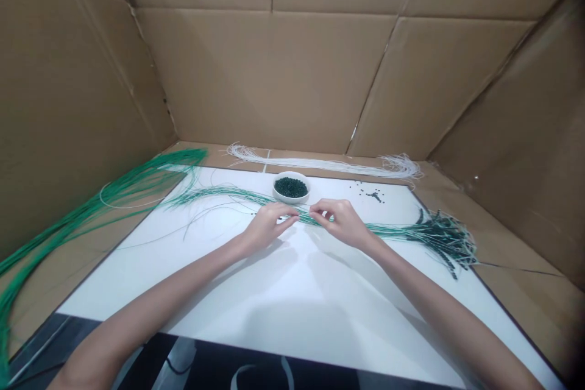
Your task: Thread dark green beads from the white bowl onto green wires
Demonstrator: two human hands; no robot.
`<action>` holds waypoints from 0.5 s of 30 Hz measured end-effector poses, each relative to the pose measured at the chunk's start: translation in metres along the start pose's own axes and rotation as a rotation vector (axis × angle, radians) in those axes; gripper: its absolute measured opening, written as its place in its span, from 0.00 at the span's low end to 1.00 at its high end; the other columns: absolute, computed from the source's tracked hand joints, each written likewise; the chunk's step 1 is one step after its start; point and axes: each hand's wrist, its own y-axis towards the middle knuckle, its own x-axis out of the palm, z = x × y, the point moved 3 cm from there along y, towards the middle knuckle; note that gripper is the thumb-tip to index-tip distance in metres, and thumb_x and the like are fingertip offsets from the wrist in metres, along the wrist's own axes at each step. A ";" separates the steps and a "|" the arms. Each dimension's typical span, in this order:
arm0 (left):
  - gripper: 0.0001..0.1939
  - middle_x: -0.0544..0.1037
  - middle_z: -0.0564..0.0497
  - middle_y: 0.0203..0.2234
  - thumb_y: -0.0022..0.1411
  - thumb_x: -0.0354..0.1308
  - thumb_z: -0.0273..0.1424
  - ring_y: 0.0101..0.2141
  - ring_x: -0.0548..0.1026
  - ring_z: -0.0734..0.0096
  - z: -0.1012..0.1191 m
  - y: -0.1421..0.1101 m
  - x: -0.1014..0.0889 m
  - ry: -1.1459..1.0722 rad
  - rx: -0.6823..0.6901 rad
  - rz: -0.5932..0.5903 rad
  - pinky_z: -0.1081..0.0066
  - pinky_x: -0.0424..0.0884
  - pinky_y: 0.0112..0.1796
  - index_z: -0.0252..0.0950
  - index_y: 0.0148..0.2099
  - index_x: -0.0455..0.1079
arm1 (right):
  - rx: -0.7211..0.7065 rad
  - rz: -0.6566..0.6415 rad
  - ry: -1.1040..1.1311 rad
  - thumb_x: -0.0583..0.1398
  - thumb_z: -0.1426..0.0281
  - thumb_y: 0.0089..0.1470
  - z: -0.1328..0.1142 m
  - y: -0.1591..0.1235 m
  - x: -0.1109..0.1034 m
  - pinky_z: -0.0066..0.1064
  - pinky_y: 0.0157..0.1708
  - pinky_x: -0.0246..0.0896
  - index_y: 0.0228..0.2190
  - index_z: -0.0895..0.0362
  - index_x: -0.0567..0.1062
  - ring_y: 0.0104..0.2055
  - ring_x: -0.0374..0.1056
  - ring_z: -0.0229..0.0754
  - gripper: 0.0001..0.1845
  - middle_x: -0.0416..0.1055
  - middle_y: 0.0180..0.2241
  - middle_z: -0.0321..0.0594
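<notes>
My left hand (pixel 273 220) and my right hand (pixel 337 219) face each other above the white board, a small gap between their fingertips. Each is pinched closed, thumb against fingers. What the right fingers grip is too fine to make out; a thin strand seems to run at the left fingertips. Behind and under both hands lies a long bundle of green strands (pixel 393 230), spreading at its right end into dark beaded tips (pixel 445 237). Just beyond the hands stands a white bowl (pixel 276 194) filled with dark green beads (pixel 291 187).
Loose dark beads (pixel 372 195) lie on the white board (pixel 292 304) at the back right. A bundle of white strands (pixel 320 163) stretches along the back. More green strands (pixel 105 201) drape over the left side. Cardboard walls (pixel 274 73) enclose the back and sides.
</notes>
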 end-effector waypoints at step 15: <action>0.10 0.75 0.51 0.34 0.55 0.50 0.32 0.35 0.72 0.70 0.023 -0.011 -0.011 0.054 -0.034 -0.046 0.72 0.67 0.36 0.36 0.39 0.68 | 0.080 0.156 -0.029 0.54 0.72 0.48 -0.013 -0.023 -0.001 0.25 0.29 0.60 0.25 0.58 0.75 0.28 0.67 0.37 0.09 0.74 0.28 0.38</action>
